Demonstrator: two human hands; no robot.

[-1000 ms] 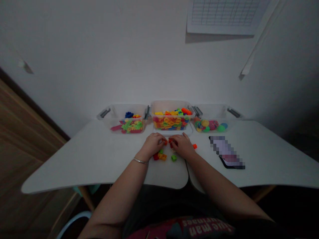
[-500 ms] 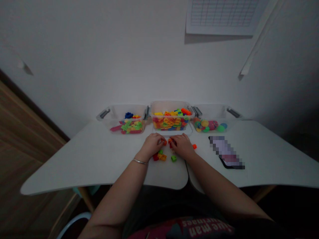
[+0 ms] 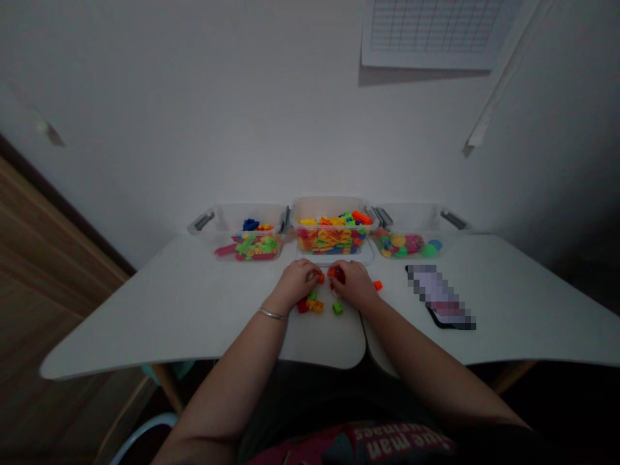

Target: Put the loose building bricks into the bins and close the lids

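Observation:
An orange building block [image 3: 320, 278] is pinched in my left hand [image 3: 297, 283], the fingers closed around it. Across a small gap, my right hand [image 3: 357, 284] grips an orange and red block piece [image 3: 333, 274], partly hidden by the fingers. Just below the left hand lie a red block [image 3: 303, 305], a yellow-orange block [image 3: 316, 306] and a small green block [image 3: 312, 295], close together. A bright green block [image 3: 338, 309] sits on the table below the right hand. An orange-red block [image 3: 378, 285] rests to the right of that hand.
Behind my hands stand three clear bins: the left [image 3: 232, 248] and middle [image 3: 334, 223] hold blocks and pieces, the right [image 3: 436, 229] holds balls. A phone [image 3: 438, 297] lies on the white table [image 3: 194, 323], right of my right forearm. A seam divides the tabletop.
The fingers of my right hand have shifted slightly, and more of the red part in its grip shows. My left hand stays almost still.

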